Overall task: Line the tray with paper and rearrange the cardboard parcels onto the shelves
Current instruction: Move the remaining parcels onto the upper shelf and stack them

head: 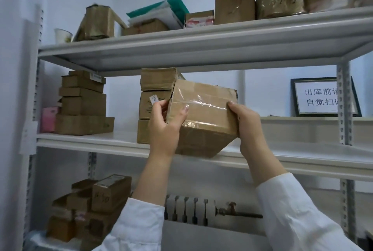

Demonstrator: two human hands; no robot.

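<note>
A taped brown cardboard parcel [203, 113] is tilted over the front edge of the middle shelf [96, 141]. My left hand [164, 127] grips its left side and my right hand [245, 125] grips its right side. Its lower corner rests near the shelf's front lip. Right behind it stands a stack of three parcels [155, 91], the middle one with a small white label. No tray or lining paper is in view.
A stack of small boxes [82, 103] and a pink packet [49, 119] sit at the middle shelf's left. The top shelf [201, 42] holds taped parcels, papers and a cup. A framed sign [323, 97] leans at the right. More boxes [90, 208] lie below.
</note>
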